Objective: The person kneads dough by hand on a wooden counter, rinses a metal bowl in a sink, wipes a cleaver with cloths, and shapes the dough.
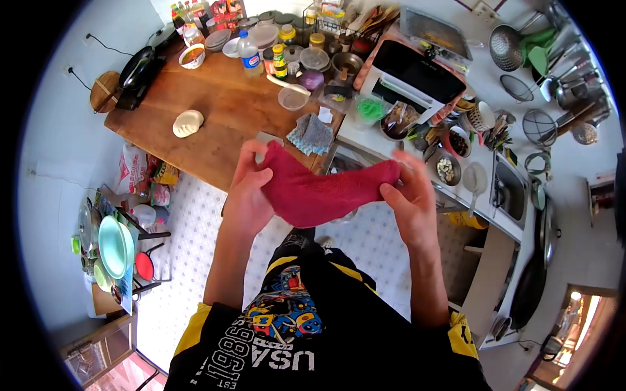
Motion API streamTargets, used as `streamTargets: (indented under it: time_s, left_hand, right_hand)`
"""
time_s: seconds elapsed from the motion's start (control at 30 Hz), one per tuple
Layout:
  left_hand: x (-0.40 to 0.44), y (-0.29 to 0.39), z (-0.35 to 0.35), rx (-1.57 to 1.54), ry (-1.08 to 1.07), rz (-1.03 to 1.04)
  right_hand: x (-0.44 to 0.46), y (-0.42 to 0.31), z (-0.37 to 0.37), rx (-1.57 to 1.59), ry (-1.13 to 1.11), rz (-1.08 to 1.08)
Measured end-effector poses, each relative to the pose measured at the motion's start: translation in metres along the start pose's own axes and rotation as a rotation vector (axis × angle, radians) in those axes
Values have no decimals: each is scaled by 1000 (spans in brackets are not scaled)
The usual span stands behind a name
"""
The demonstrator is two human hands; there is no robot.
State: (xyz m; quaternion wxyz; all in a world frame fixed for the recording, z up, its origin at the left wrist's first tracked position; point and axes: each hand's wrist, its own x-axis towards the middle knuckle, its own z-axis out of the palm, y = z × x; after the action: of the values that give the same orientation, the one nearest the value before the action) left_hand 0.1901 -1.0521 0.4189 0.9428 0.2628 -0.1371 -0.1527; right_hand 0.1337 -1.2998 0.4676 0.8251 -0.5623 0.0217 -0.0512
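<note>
A dark red cloth hangs stretched between my two hands, above the floor and just in front of the wooden table's edge. My left hand pinches its left end between thumb and fingers. The right end is gripped by my right hand, whose fingertips are a little blurred. Beyond the cloth, a blue-grey knitted cloth lies crumpled near the table's right end. A pale lump of dough rests on the left part of the wooden table.
Jars, bowls and a blue-capped bottle crowd the table's back. To the right, a white oven, bowls and a sink line the counter. Utensils hang on the right wall. At the left, a stand holds a turquoise basin.
</note>
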Motion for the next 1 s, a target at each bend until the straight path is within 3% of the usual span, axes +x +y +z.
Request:
streamTargets:
  time_s: [0.07, 0.13, 0.2, 0.23, 0.3, 0.33, 0.4, 0.43, 0.47, 0.5, 0.57, 0.6, 0.67, 0.7, 0.8, 0.9, 0.97, 1.0]
  left_hand:
    - [1, 19, 21, 131, 87, -122]
    - [7, 31, 26, 192, 101, -179]
    - [15, 37, 16, 728, 148, -84]
    - [16, 44, 12, 732, 138, -85]
    - [19, 61, 1, 1175, 125, -94]
    - [21, 75, 1, 1176, 111, -89]
    - [25, 112, 12, 1666, 89, 126]
    - [33, 122, 19, 1686, -19, 298]
    - [47, 119, 25, 1608, -137, 323]
    - [63, 110, 32, 1522, -250, 343]
    - [88, 88, 25, 1320, -438, -22]
    - [94, 79, 16, 1307, -454, -21]
    - [106, 67, 0, 1088, -460, -474]
    - [108, 68, -4, 1078, -485, -485]
    - [110, 78, -23, 864, -378, -403]
    - [124, 106, -41, 1396, -546, 43]
    - [135, 135, -33, 1443, -577, 46]
    - [138, 150, -26, 1493, -592, 48]
  right_hand:
    - [2, 1, -10, -164, -207, -75]
    - [0, -26, 13, -234, -157, -34]
    - [7, -39, 27, -962, -177, -180]
    - [12, -37, 30, -960, -168, -186]
    - [25, -33, 36, -1333, -141, -506]
    - [32, -35, 42, -1337, -128, -513]
    - [47, -45, 61, -1152, -165, -545]
    - [56, -52, 71, -1022, -257, -419]
    - [66, -56, 82, -1023, -241, -426]
    - [77, -59, 94, -1174, -309, -602]
    - [97, -58, 110, -1319, -366, -791]
    - [108, -58, 118, -1385, -384, -893]
    - [118, -66, 132, -1439, -503, -411]
    - [125, -61, 132, -1354, -528, -441]
    - [146, -60, 137, -1265, -614, -360]
    - [156, -48, 132, -1390, -544, -364]
    - [162, -44, 132, -1454, -531, -355]
    - [164, -41, 132, -1379, -541, -501]
